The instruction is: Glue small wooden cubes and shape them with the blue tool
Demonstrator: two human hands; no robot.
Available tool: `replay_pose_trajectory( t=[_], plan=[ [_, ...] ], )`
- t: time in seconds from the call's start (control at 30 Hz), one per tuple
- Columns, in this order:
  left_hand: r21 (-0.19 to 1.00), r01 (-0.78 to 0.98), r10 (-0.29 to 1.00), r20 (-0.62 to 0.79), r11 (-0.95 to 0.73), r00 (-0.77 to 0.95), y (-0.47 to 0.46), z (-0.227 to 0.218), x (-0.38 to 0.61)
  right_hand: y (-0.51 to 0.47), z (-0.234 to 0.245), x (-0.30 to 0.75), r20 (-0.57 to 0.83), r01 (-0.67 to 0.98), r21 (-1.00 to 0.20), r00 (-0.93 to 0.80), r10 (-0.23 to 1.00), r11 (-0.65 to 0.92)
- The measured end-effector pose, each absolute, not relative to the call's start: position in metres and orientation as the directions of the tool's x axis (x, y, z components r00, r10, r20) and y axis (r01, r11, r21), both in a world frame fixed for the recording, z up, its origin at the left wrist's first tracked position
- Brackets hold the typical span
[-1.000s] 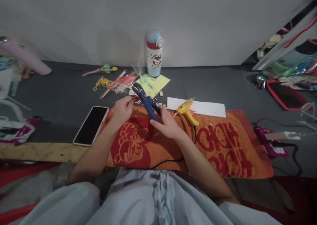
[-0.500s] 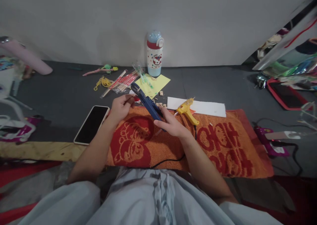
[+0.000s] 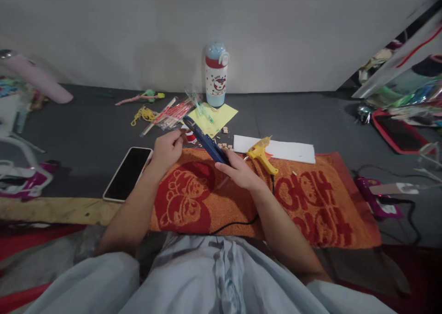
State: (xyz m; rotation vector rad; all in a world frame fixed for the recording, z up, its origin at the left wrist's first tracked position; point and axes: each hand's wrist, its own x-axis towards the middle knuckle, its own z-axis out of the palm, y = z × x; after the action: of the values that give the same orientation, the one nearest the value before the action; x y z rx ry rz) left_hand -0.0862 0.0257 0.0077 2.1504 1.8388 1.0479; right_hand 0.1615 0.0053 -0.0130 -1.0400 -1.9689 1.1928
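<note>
My right hand (image 3: 239,170) is wrapped round a long dark blue hand cutter (image 3: 207,143). The cutter slants up and to the left, and its handles lie close together. My left hand (image 3: 168,149) is closed in a pinch beside the cutter's far end; whatever lies between its fingertips is too small to make out. Below both hands is an orange and red towel (image 3: 224,208). Small wooden pieces (image 3: 225,146) lie just past its back edge. A yellow glue gun (image 3: 261,154) rests to the right of my right hand, partly on a white strip (image 3: 293,151).
A phone (image 3: 127,173) lies by my left forearm. Behind the hands are a yellow paper (image 3: 224,116), packed sticks (image 3: 176,113) and an upright bottle (image 3: 216,77). A black cord (image 3: 236,223) crosses the towel. Purple power strips (image 3: 371,189) sit at both sides.
The cutter's handles have come closer together in my right hand. My left hand has shifted slightly left, and a red and white piece behind it shows more.
</note>
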Motion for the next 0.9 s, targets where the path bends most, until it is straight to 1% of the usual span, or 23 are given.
replay_pose_trajectory(
  t=[0.2,0.37,0.43,0.63,0.9],
  plan=[
    [0.494,0.833,0.912,0.408,-0.247,0.029,0.024,0.01,-0.086,0.006,-0.014,0.161,0.085,0.309,-0.911,-0.509,0.857,0.274],
    [0.443,0.852,0.912,0.4,-0.277,0.088,0.025,0.012,-0.089,0.007,-0.015,0.162,0.083,0.304,-0.914,-0.509,0.857,0.269],
    [0.455,0.843,0.919,0.38,-0.286,0.107,0.026,0.013,-0.09,0.007,-0.015,0.162,0.079,0.303,-0.916,-0.509,0.857,0.264],
    [0.542,0.796,0.948,0.292,-0.271,0.124,0.027,0.012,-0.095,0.007,-0.015,0.163,0.074,0.314,-0.911,-0.514,0.854,0.268],
    [0.539,0.797,0.957,0.24,-0.273,0.166,0.026,0.014,-0.097,0.007,-0.018,0.163,0.066,0.313,-0.913,-0.52,0.852,0.261]
  ],
)
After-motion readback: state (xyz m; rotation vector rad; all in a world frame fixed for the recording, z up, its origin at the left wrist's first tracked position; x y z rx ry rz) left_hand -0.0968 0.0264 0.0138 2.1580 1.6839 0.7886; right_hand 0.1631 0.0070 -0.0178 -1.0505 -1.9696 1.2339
